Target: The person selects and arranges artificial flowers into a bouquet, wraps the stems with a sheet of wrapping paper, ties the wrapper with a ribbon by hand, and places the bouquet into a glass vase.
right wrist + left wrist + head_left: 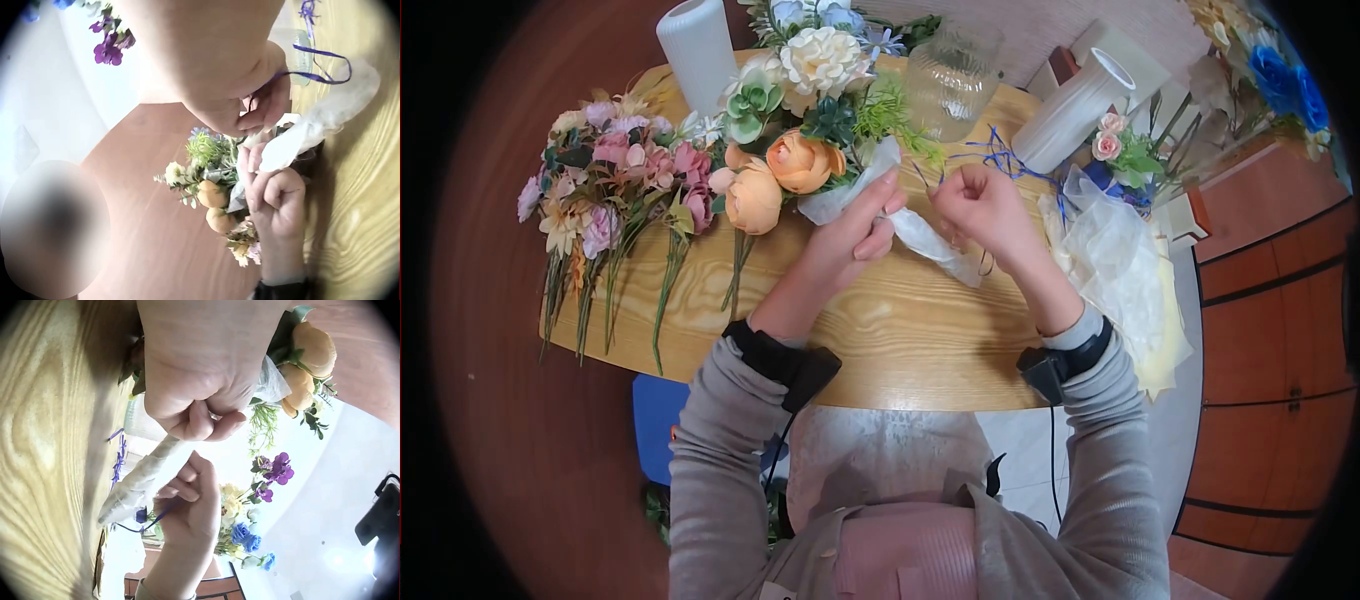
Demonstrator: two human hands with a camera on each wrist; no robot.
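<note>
My left hand (pixel 855 232) grips a bouquet of artificial flowers round its wrapped stems, just below the blooms. Peach peonies (pixel 805 160), a cream flower (pixel 825 60) and greenery lean to the far left above that hand. White wrapping (pixel 938 250) covers the stems and tapers to the lower right, over the table. Close beside it, my right hand (pixel 992 212) pinches a thin purple ribbon (pixel 340 79) between thumb and fingers. The ribbon hangs in a loop in the right wrist view, and part of it is hidden inside the fingers.
Loose pink and cream flowers (pixel 605 225) lie on the wooden table (pixel 880 350) at left. White vases (pixel 697 60) and a clear glass vase (pixel 950 85) stand at the back. Tangled purple ribbon (pixel 1000 155) and sheer white wrapping (pixel 1110 250) lie to the right.
</note>
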